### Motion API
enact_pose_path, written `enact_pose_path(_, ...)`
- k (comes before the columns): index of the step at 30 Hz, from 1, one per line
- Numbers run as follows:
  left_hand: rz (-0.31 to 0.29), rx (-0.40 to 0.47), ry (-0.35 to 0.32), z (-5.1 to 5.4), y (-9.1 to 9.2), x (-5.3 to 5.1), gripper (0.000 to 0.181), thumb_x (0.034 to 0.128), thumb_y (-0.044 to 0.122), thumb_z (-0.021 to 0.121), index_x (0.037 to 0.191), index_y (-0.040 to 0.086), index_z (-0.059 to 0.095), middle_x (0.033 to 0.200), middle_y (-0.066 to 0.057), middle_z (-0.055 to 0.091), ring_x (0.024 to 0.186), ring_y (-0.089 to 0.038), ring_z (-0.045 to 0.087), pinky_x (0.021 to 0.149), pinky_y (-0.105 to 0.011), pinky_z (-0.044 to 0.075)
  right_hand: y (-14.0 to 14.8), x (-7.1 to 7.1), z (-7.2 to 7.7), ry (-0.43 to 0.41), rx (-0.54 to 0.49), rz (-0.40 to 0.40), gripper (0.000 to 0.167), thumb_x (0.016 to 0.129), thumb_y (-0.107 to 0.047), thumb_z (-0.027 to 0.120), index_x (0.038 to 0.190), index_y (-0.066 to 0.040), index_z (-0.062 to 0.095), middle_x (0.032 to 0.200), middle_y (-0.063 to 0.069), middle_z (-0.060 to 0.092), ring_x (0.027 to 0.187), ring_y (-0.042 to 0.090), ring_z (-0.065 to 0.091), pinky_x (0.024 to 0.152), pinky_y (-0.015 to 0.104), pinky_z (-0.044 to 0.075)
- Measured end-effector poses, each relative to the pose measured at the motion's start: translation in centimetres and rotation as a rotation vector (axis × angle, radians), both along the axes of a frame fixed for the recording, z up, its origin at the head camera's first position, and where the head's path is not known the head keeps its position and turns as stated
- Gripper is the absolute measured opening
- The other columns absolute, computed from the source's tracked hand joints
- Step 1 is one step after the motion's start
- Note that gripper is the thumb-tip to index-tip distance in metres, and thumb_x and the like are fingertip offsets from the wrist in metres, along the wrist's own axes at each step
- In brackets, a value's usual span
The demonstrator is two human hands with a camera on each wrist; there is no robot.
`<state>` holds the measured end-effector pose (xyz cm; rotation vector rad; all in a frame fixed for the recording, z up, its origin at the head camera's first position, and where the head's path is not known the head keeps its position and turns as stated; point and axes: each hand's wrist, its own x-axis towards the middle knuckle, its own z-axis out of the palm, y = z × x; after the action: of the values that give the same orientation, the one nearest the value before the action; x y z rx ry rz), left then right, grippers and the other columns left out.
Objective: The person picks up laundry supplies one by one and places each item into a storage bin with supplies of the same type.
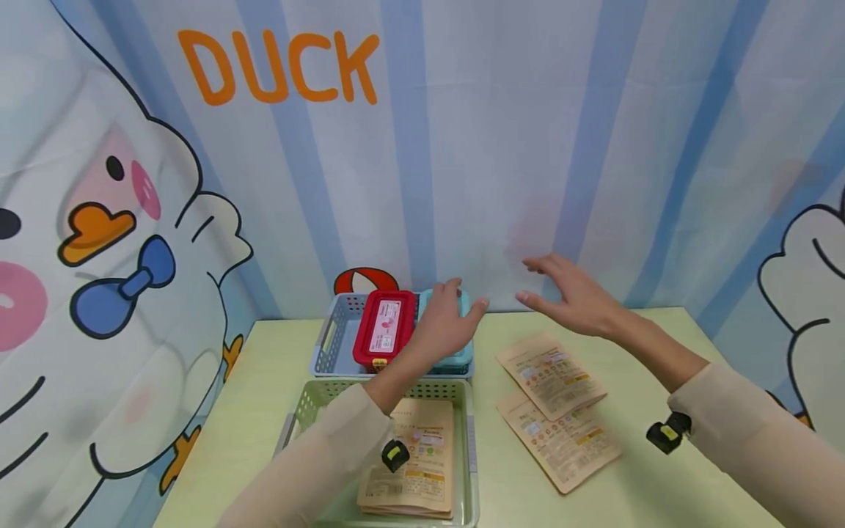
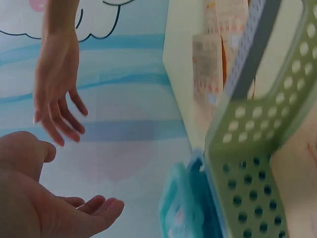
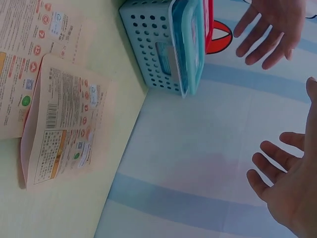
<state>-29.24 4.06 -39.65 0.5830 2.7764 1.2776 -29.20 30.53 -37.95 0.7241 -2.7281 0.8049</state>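
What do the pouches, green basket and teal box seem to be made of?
Pouches: probably paper or paper-look film, matte tan, judging by their thin edges and printed faces.
Green basket: likely matte moulded plastic, with regular round holes through its walls.
Teal box: probably smooth hard plastic, from its rounded, evenly coloured edges.

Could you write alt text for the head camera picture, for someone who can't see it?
A person's empty left hand and right hand hover above a pale table. Two brown packets overlap on the right; beside them a green basket holds similar packets, and behind it a blue basket holds a red box and a turquoise box.
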Motion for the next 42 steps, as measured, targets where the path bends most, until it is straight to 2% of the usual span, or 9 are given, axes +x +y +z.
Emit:
enact_pose_path(5, -0.079, 0.067, -0.141, -1.4, 2.9, 0.4, 0.061, 0.1138, 0.035, 0.045, 0.159, -0.005, 0.037, 0.147, -0.022, 0.054, 0.132, -0.035, 0.057, 0.107, -0.052, 0.050, 0.4, -0.8, -0.4, -0.049, -0.019, -0.016, 0.064, 0.108, -0.042, 0.059, 0.159, -0.006, 0.043, 0.151, 0.019, 0.053, 0.135, 0.039, 0.053, 0.107, 0.062, 0.044)
enact_pose_path(9, -0.087, 0.116, -0.301, -2.5, 4.8, 0.7, 0.056, 0.1150, 0.031, 0.040, 0.160, -0.003, 0.036, 0.154, -0.021, 0.051, 0.140, -0.036, 0.053, 0.109, -0.052, 0.049, 0.5, -1.5, -1.1, -0.066, -0.029, -0.027, 0.064, 0.109, -0.042, 0.058, 0.157, -0.002, 0.045, 0.146, 0.021, 0.055, 0.130, 0.039, 0.055, 0.105, 0.060, 0.046)
enact_pose_path(14, -0.031, 0.178, -0.477, -3.8, 6.4, 1.2, 0.059, 0.1146, 0.033, 0.040, 0.162, -0.002, 0.032, 0.166, -0.019, 0.037, 0.150, -0.039, 0.040, 0.118, -0.055, 0.040, 1.0, -2.1, -2.3, -0.078, -0.037, -0.046, 0.064, 0.109, -0.042, 0.057, 0.155, 0.001, 0.047, 0.142, 0.025, 0.057, 0.125, 0.041, 0.057, 0.102, 0.061, 0.047)
enact_pose_path(17, 0.005, 0.255, -0.584, -4.7, 7.0, 1.6, 0.063, 0.1143, 0.032, 0.042, 0.163, -0.004, 0.027, 0.169, -0.019, 0.030, 0.152, -0.040, 0.035, 0.118, -0.057, 0.039, 1.5, -2.3, -3.3, -0.107, -0.045, -0.067, 0.066, 0.109, -0.043, 0.057, 0.154, 0.003, 0.047, 0.140, 0.027, 0.058, 0.124, 0.042, 0.058, 0.101, 0.062, 0.048)
enact_pose_path(24, 0.075, 0.437, -0.784, -6.2, 7.9, 1.8, 0.065, 0.1127, 0.032, 0.047, 0.162, -0.005, 0.028, 0.167, -0.022, 0.030, 0.153, -0.047, 0.029, 0.117, -0.062, 0.039, 2.9, -2.3, -5.9, -0.172, -0.047, -0.135, 0.068, 0.108, -0.045, 0.058, 0.150, 0.007, 0.050, 0.136, 0.030, 0.059, 0.120, 0.045, 0.060, 0.099, 0.062, 0.049)
enact_pose_path(27, 0.116, 0.457, -0.831, -6.7, 8.3, 1.8, 0.065, 0.1117, 0.035, 0.051, 0.161, -0.003, 0.032, 0.164, -0.025, 0.034, 0.150, -0.051, 0.030, 0.116, -0.064, 0.039, 3.4, -2.3, -6.8, -0.196, -0.030, -0.155, 0.067, 0.109, -0.045, 0.057, 0.147, 0.010, 0.051, 0.135, 0.031, 0.059, 0.118, 0.045, 0.061, 0.098, 0.062, 0.050)
enact_pose_path(32, 0.167, 0.474, -0.850, -7.6, 9.0, 1.6, 0.067, 0.1105, 0.037, 0.054, 0.161, -0.003, 0.034, 0.163, -0.029, 0.034, 0.150, -0.053, 0.031, 0.115, -0.062, 0.041, 4.2, -2.3, -8.4, -0.223, -0.019, -0.172, 0.061, 0.110, -0.040, 0.056, 0.140, 0.013, 0.055, 0.130, 0.032, 0.062, 0.112, 0.044, 0.063, 0.094, 0.060, 0.053)
enact_pose_path(37, 0.191, 0.442, -0.877, -8.3, 9.3, 1.6, 0.071, 0.1085, 0.039, 0.058, 0.160, -0.003, 0.034, 0.160, -0.031, 0.037, 0.147, -0.053, 0.036, 0.112, -0.061, 0.044, 5.3, -2.4, -10.3, -0.263, 0.004, -0.201, 0.058, 0.111, -0.038, 0.055, 0.137, 0.015, 0.058, 0.127, 0.032, 0.064, 0.112, 0.045, 0.064, 0.092, 0.060, 0.054)
enact_pose_path(42, 0.170, 0.395, -0.873, -8.6, 9.3, 1.7, 0.075, 0.1068, 0.042, 0.060, 0.161, -0.002, 0.034, 0.161, -0.026, 0.039, 0.147, -0.049, 0.038, 0.112, -0.062, 0.044, 6.4, -2.3, -11.8, -0.322, 0.031, -0.240, 0.053, 0.110, -0.039, 0.056, 0.124, 0.012, 0.063, 0.115, 0.028, 0.067, 0.102, 0.041, 0.066, 0.085, 0.057, 0.055)
